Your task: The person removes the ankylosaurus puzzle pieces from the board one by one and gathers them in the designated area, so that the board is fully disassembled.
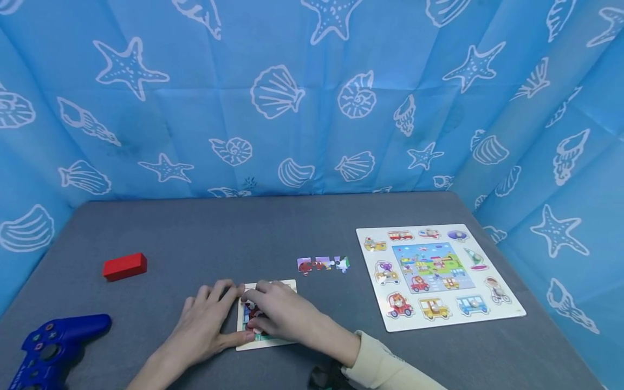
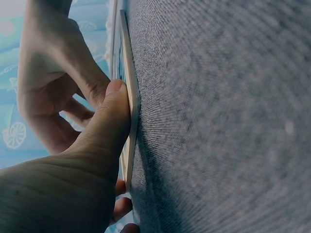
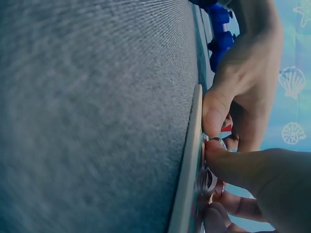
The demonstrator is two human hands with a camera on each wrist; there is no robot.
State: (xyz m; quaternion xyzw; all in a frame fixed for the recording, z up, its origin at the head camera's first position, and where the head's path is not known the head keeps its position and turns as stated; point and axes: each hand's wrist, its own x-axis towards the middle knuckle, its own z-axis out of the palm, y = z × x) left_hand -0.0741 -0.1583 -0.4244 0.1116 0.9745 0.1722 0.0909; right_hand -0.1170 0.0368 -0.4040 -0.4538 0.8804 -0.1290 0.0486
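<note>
A small wooden jigsaw puzzle board [image 1: 273, 342] with a pale frame lies flat on the table in front of me. My left hand [image 1: 202, 325] holds its left side, with the thumb at the near corner and a fingertip by the far one. Over the board, my right hand [image 1: 287, 314] has its thumb and fingers bent around a glossy puzzle piece [image 3: 212, 180], seen in the right wrist view. That hand covers much of the picture. Beyond the board lie loose jigsaw pieces [image 1: 322, 264] in a short row.
To the right lies a large white peg puzzle board [image 1: 380, 319] with vehicle pieces. A red block [image 1: 124, 266] and a blue game controller [image 1: 58, 346] are on the left. Some dark object [image 1: 329, 376] sits by my right sleeve. Blue shell-patterned curtain [image 1: 312, 130] borders the grey table [image 1: 205, 233].
</note>
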